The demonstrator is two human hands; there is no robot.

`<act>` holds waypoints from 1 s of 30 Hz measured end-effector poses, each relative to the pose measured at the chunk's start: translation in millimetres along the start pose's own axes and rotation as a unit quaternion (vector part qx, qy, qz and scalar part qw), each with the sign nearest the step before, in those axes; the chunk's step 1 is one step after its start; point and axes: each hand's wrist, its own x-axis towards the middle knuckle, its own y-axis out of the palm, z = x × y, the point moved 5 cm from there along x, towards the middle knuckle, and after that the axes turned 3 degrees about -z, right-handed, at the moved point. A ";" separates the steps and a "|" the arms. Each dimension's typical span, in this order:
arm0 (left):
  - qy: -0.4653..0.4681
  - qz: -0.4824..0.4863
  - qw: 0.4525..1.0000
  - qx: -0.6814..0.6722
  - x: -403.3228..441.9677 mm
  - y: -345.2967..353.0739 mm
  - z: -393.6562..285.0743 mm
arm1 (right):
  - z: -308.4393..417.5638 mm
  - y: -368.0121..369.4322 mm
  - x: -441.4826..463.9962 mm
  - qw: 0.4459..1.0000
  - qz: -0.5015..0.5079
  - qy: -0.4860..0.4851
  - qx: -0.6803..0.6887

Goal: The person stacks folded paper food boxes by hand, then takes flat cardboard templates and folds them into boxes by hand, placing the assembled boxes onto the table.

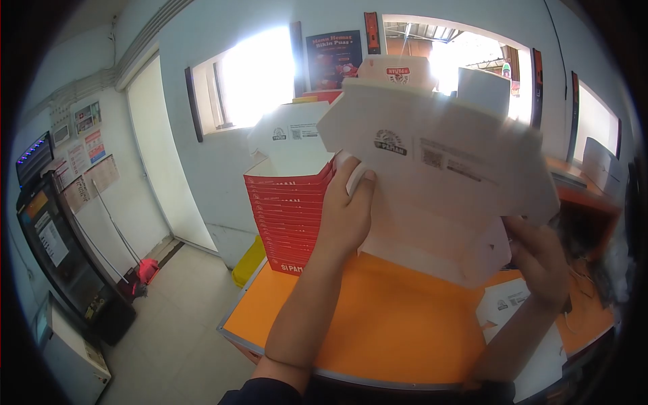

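Observation:
A white cardboard food box point(432, 189) with dark printing on its raised lid hangs tilted above the orange table. My left hand point(347, 212) is closed on its left side, the thumb bent over the edge. At the lower right corner my right hand point(540, 260) pinches the box's side wall; some of its fingers lie behind the cardboard. Just left of the held box stands a tall stack of nested red boxes point(287, 219), the top one with its white lid raised. Beneath my right forearm lies flat white cardboard point(540, 358) with similar printing.
The orange table point(378, 317) has a metal edge. Another folded box point(398, 71) stands behind the held one, near the window. A yellow object point(250, 262) sits beside the table's left end. Further left are a dark glass-door fridge point(71, 256) and a red dustpan point(147, 270).

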 end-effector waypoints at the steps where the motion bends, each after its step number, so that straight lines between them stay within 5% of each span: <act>1: -0.024 0.008 1.000 -0.005 -0.8 -0.9 -0.8 | -1.7 0.1 3.5 1.000 0.008 -0.001 0.030; 2: -0.049 0.016 0.999 -0.011 -1.8 0.2 -2.3 | -3.5 -0.6 3.9 0.998 0.016 -0.001 0.059; 5: -0.079 0.014 0.996 -0.039 -4.8 11.7 0.4 | -41.6 -4.3 2.0 0.970 -0.166 -0.009 0.179; 11: -0.082 0.109 0.989 -0.052 -10.4 19.8 0.7 | -57.5 0.0 0.3 0.922 -0.091 -0.077 0.369; 18: -0.134 0.032 0.990 -0.039 -12.6 17.3 -8.9 | -65.9 -5.4 -1.9 0.983 -0.027 -0.087 0.160; 21: -0.113 -0.001 0.993 -0.041 -14.5 17.9 -8.1 | -59.8 6.4 3.1 0.972 -0.015 -0.138 0.188; 26: -0.113 -0.003 0.993 -0.022 -7.4 9.5 -4.3 | -43.4 18.8 9.9 0.965 0.069 0.015 0.253; 30: -0.104 -0.058 0.993 0.010 -8.0 8.5 -2.4 | -45.6 25.9 20.2 0.978 0.058 0.011 0.202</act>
